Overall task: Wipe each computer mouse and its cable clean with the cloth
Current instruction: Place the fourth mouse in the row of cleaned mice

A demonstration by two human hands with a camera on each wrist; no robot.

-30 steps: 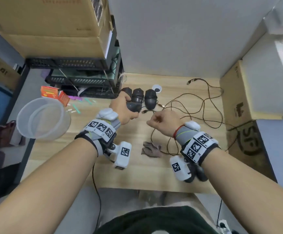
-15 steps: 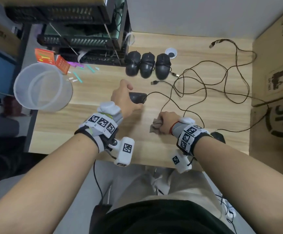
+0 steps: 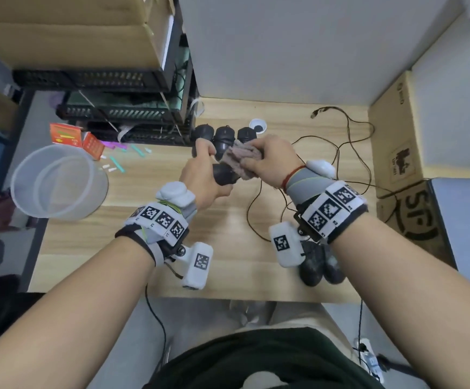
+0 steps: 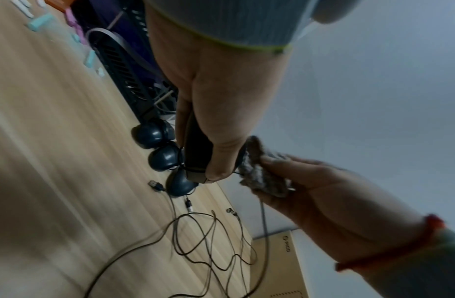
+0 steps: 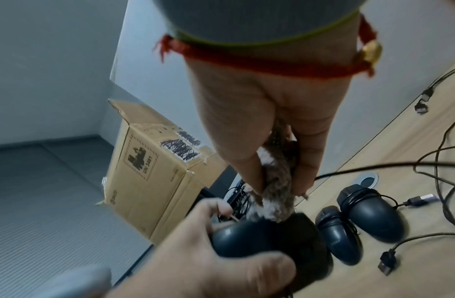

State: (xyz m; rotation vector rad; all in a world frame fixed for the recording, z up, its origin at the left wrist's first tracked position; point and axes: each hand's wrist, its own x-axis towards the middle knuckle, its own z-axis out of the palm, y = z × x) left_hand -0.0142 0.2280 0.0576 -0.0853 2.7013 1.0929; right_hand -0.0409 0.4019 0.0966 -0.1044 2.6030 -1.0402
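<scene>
My left hand (image 3: pixel 201 175) grips a black mouse (image 3: pixel 224 176) lifted above the wooden desk (image 3: pixel 144 192). My right hand (image 3: pixel 270 158) pinches a grey-brown cloth (image 3: pixel 240 161) and presses it onto the mouse's far end. In the right wrist view the cloth (image 5: pixel 275 191) touches the top of the held mouse (image 5: pixel 259 238). The left wrist view shows the mouse (image 4: pixel 195 145) edge-on beside the cloth (image 4: pixel 262 173). Three more black mice (image 3: pixel 224 136) sit in a row at the back. Two others (image 3: pixel 313 266) lie near the front edge, partly hidden by my right wrist. Thin black cables (image 3: pixel 340 153) lie tangled on the right.
A clear plastic tub (image 3: pixel 57 181) stands at the desk's left edge, beside orange boxes (image 3: pixel 68 134). Black crates (image 3: pixel 110 113) under cardboard boxes fill the back left. A cardboard box (image 3: pixel 396 153) borders the right side. A white grommet (image 3: pixel 257 124) sits behind the mouse row.
My right hand picked the cloth up off the desk and brought it to the mouse. My left hand lifted the mouse from the desk toward the back row.
</scene>
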